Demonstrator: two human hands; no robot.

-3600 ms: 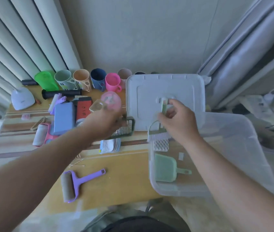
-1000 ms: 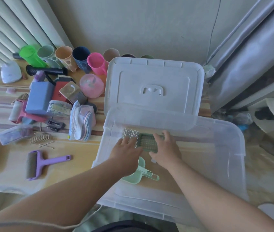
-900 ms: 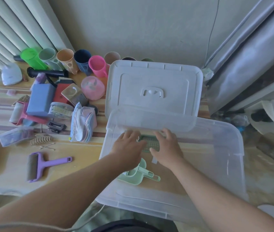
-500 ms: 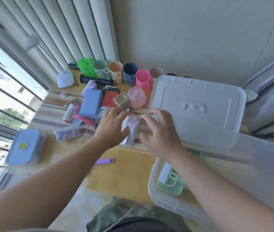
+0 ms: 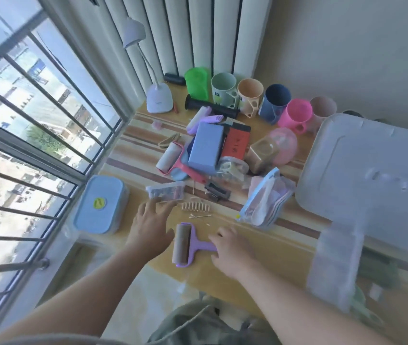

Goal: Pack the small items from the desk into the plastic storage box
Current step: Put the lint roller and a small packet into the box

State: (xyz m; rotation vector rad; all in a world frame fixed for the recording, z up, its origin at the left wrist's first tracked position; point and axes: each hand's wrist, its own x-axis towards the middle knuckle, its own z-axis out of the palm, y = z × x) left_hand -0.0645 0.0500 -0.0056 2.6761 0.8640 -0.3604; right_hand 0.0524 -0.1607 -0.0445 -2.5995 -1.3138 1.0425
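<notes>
storage box (image 5: pixel 334 275) w/ green items inside, lid (image 5: pixel 367 170) beside

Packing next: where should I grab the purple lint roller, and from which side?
Take the lint roller by its flat purple handle, coming from its right, where the right hand already rests on it. It lies flat with the handle pointing right; the drum is bulkier and may roll. The left hand is open beside the drum.

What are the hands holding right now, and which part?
The right hand takes the purple lint roller by its handle, though a full grip cannot be told. The left hand holds nothing; its fingers reach toward a small clear packet.
</notes>
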